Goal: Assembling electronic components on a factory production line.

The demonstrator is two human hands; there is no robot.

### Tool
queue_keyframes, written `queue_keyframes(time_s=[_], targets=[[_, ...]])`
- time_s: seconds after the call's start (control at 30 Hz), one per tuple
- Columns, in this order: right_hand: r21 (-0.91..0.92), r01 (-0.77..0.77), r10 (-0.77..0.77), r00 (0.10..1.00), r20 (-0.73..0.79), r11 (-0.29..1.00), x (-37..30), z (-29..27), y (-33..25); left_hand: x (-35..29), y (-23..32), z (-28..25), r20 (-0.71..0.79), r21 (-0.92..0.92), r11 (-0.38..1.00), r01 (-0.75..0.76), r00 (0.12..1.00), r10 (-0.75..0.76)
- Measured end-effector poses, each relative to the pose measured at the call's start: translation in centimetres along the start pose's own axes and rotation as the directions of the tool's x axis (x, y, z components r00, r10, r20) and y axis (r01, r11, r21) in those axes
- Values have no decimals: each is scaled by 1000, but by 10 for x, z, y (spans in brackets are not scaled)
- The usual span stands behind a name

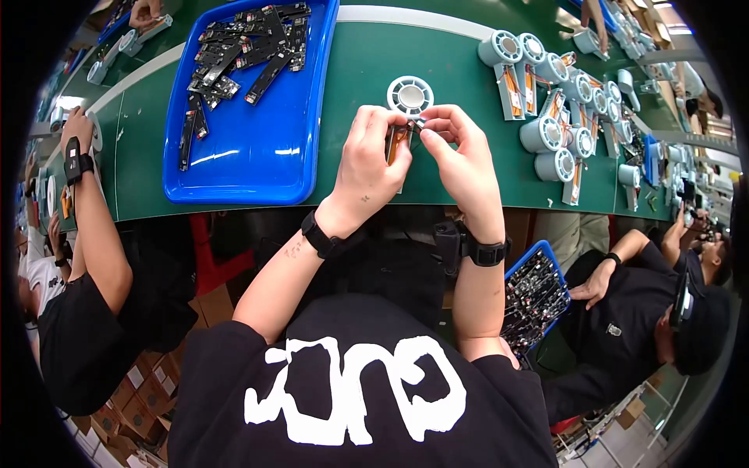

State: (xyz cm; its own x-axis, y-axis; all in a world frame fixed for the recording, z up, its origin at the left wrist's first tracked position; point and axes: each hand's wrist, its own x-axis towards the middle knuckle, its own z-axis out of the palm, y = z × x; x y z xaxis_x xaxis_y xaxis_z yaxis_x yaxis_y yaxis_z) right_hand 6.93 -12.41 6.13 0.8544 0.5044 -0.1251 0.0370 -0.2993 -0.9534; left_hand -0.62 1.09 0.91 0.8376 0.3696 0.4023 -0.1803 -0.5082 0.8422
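Note:
A pale grey-blue handheld fan (409,95) lies on the green table in front of me, its round slotted head pointing away. Its open handle shows orange parts inside, mostly covered by my fingers. My left hand (373,148) is closed around the handle just below the head. Close beside it, my right hand (462,160) pinches at the neck of the fan, where thin dark wires and a small piece show. What exactly lies between the right fingertips is too small to tell.
To the left stands a blue tray (242,168) with many black circuit boards (269,76). Several similar fans (558,101) crowd the right side of the table (445,54). Co-workers sit on both sides; a second blue tray (511,273) of boards is by the right one.

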Motion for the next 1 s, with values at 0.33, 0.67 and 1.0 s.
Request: queue_keyframes(time_s=[0.33, 0.67, 1.0], targets=[[278, -169, 154, 985, 75, 946, -3, -3, 6, 2, 13, 0, 8, 93, 996, -14, 1000, 13], [-175, -78, 83, 996, 23, 981, 8, -4, -19, 8, 19, 4, 28, 270, 963, 24, 999, -33], [74, -179, 178, 984, 16, 981, 5, -13, -6, 2, 0, -4, 6, -76, 996, 35, 999, -35]])
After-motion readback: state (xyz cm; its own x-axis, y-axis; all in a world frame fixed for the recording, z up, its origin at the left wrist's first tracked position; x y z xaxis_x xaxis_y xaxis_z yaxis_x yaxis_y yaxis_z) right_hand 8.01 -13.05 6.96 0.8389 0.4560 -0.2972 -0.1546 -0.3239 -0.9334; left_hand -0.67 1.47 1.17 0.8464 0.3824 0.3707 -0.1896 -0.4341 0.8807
